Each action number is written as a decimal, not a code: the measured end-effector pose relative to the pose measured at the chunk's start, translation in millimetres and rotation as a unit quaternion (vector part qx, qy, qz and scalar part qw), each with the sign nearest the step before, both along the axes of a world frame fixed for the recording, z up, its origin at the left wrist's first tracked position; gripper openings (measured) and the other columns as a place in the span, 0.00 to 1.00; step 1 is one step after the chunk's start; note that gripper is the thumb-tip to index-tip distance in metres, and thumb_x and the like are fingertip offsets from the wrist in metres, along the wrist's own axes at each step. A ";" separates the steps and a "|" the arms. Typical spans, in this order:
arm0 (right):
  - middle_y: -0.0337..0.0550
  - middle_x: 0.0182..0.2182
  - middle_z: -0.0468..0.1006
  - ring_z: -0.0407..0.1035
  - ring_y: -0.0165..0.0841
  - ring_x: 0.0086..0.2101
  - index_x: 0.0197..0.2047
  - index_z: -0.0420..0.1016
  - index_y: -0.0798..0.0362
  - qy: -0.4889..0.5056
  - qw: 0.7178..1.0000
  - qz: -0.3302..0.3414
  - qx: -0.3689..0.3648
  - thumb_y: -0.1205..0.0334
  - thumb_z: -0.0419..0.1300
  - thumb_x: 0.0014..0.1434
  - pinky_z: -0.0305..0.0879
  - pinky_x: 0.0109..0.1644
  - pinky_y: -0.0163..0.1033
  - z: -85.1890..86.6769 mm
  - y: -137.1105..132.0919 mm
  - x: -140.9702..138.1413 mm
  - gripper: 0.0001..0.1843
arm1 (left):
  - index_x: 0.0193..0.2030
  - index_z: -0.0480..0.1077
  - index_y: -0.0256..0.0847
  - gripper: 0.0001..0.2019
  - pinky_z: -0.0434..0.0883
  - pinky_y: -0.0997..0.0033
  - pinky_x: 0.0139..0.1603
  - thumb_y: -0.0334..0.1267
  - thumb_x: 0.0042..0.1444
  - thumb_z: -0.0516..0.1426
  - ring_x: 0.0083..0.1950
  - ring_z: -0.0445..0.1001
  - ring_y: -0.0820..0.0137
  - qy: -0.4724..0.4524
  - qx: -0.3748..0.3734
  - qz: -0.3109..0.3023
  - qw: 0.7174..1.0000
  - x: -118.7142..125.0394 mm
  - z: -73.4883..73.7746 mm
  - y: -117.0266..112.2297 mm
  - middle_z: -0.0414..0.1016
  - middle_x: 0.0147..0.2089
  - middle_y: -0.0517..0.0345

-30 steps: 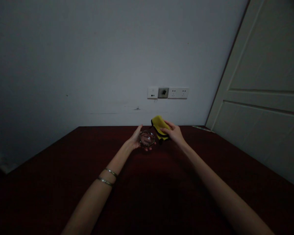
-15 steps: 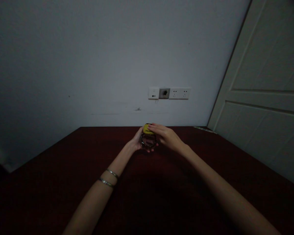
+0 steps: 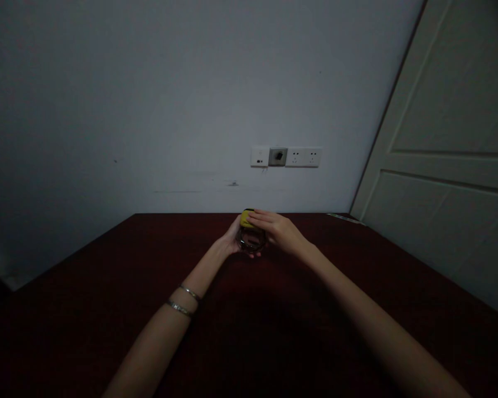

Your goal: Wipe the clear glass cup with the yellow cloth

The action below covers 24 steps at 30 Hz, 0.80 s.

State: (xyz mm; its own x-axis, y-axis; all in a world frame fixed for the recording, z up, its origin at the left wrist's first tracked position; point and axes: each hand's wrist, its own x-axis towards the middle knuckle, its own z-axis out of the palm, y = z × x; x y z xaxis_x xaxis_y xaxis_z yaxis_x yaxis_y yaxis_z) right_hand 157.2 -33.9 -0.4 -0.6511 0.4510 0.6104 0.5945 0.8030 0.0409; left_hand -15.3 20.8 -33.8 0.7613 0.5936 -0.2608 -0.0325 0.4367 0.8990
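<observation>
- Filling the background, the wall (image 3: 182, 88) is pale, matt and flat, with dark scuffs low down.
- Spreading below it, the worktop (image 3: 108, 298) is dark red and smooth; both forearms reach out over it, likely so that the work sits centrally in view.
- Standing at the right, the door (image 3: 448, 127) is pale, with recessed straight-edged panels.
- Angling inward, the right hand (image 3: 280, 229) lies palm down, its fingers bent over the cloth and pressing it to the rim, perhaps to keep the fabric snug there.
- Supporting from the side and below, the left hand (image 3: 231, 240) has its fingers curled under the glass bowl, gripping it, presumably to steady something slippery.
- Sitting between both hands, the glass bowl (image 3: 253, 241) is clear, rounded and shiny.
- Bunching at its far rim, the cloth (image 3: 245, 219) is yellow, soft-looking, dark-edged.
- Circling the left forearm, two bracelets (image 3: 178, 308) look metallic.
</observation>
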 end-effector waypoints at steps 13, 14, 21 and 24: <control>0.50 0.56 0.69 0.63 0.40 0.56 0.58 0.66 0.56 -0.055 0.997 -0.046 0.023 0.74 0.56 0.54 0.63 0.58 0.48 7.6 -3.3 -6.0 0.27 | 0.41 0.71 0.31 0.34 0.67 0.62 0.17 0.62 0.53 0.40 0.24 0.75 0.55 -0.029 -0.022 0.057 0.998 2.7 -5.0 1.7 0.76 0.30 0.37; 0.50 0.56 0.70 0.64 0.40 0.56 0.58 0.66 0.56 -0.055 0.997 -0.048 0.023 0.75 0.56 0.54 0.63 0.58 0.48 8.3 -3.2 -5.9 0.27 | 0.41 0.70 0.31 0.34 0.68 0.61 0.17 0.61 0.53 0.40 0.24 0.75 0.55 -0.035 -0.026 0.061 0.997 3.0 -5.3 1.7 0.76 0.30 0.37; 0.50 0.55 0.71 0.65 0.42 0.54 0.56 0.68 0.56 -0.057 0.994 -0.096 0.021 0.78 0.55 0.51 0.65 0.54 0.49 7.9 -5.1 0.0 0.28 | 0.41 0.68 0.32 0.33 0.70 0.58 0.17 0.61 0.56 0.38 0.25 0.76 0.53 -0.090 -0.090 0.146 0.981 0.4 -6.4 5.1 0.76 0.27 0.41; 0.48 0.55 0.71 0.66 0.41 0.54 0.56 0.67 0.53 -0.064 0.990 -0.123 0.025 0.78 0.54 0.51 0.65 0.52 0.48 4.1 -9.0 1.3 0.29 | 0.40 0.68 0.31 0.34 0.69 0.57 0.17 0.62 0.56 0.37 0.24 0.76 0.52 -0.100 -0.124 0.188 0.969 -0.4 -6.5 6.8 0.75 0.28 0.39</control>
State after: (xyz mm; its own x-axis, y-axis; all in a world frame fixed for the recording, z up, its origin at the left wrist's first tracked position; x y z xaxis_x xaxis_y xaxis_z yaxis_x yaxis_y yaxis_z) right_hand 158.5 -42.9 3.7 -0.5994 0.5768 0.5551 0.7590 0.6298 0.1651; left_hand -15.7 27.7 -40.3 0.5536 0.7764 -0.3012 -0.3936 0.5627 0.7269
